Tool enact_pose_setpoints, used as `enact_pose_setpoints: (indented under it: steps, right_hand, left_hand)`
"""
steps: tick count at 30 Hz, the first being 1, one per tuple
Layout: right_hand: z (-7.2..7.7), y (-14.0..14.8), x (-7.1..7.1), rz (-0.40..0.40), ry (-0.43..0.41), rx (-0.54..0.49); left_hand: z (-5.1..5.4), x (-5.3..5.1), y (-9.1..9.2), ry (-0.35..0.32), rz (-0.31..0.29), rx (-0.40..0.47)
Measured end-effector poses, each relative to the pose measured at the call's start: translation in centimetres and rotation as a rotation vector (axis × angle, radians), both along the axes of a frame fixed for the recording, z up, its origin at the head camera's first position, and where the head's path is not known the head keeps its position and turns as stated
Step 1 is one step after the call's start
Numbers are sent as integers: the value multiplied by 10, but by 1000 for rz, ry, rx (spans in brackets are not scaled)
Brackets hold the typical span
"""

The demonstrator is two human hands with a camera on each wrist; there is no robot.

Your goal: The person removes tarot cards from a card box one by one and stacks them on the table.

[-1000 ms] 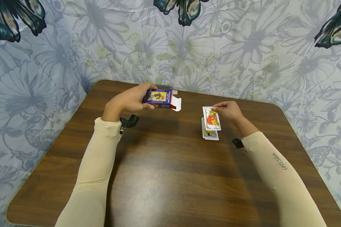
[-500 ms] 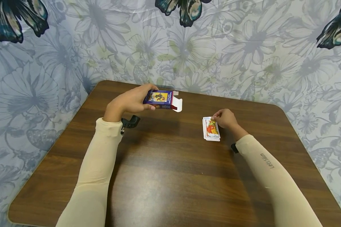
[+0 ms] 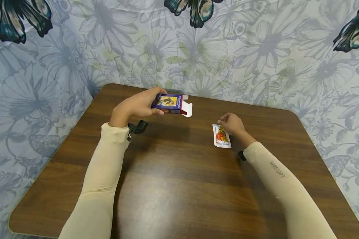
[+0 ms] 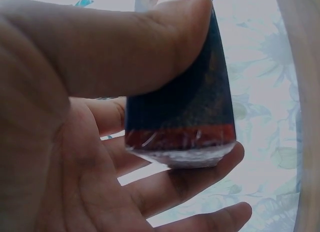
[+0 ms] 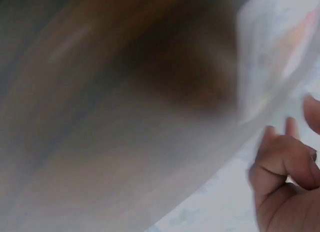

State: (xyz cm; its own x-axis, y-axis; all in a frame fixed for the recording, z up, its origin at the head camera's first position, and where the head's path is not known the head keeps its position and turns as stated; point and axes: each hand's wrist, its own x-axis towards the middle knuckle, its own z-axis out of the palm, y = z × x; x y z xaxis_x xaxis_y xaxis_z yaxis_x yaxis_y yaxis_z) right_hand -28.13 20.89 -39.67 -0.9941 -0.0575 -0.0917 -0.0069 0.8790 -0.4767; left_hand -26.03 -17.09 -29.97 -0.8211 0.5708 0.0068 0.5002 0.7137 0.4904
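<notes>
My left hand (image 3: 140,105) grips a blue and purple card box (image 3: 167,102) above the table's back part, thumb on the near side. The box's white end flap (image 3: 186,109) hangs open toward the right. In the left wrist view the thumb presses the box (image 4: 185,106) and the other fingers spread behind it. A small stack of picture cards (image 3: 222,136) lies face up on the table, a red and yellow card on top. Just above its far edge is my right hand (image 3: 232,124), fingers bent and holding no card; in the right wrist view the hand (image 5: 285,177) is apart from the cards.
The brown wooden table (image 3: 179,172) has rounded corners, and its back edge runs along a flowered cloth backdrop (image 3: 257,66) with dark butterflies on it. Long pale sleeves and black wrist straps cover both forearms.
My right hand lowered a card onto the stack, let it go and moved slightly left and up from it. The left hand and the box have hardly moved.
</notes>
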Motion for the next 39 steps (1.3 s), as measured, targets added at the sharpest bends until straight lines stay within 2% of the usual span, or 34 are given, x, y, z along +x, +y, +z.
enact_pose_setpoints:
  steps: [4,6,9,11,16,18,21,27,33,39]
  right_hand:
    - [18,-33,8,68,141,-280]
    - [31,-53,15,122,180,-430]
    - [47,-80,25,193,176,-598]
    - [54,-95,29,210,129,-637]
    - [57,-119,34,171,-62,-618]
    - [57,-124,34,143,-108,-624]
    - [56,-130,34,125,-122,-643]
    - [60,-134,35,133,-123,-610]
    - [66,-125,37,117,-133,-610]
    - [65,-117,38,114,-106,-595]
  left_hand:
    - [1,0,1,2,-2,-8]
    - [1,0,1,3,-4,-7]
    - [1,1,2,-1,-14,-1]
    - [0,1,3,-6,-15,3]
    - [0,1,3,-9,3,-6]
    - [1,1,3,-10,3,-9]
    - [1,1,4,-11,-7,-10]
    - [2,1,3,5,-9,-1]
    - [2,2,1,26,-11,-7]
    - [1,2,3,23,-15,3]
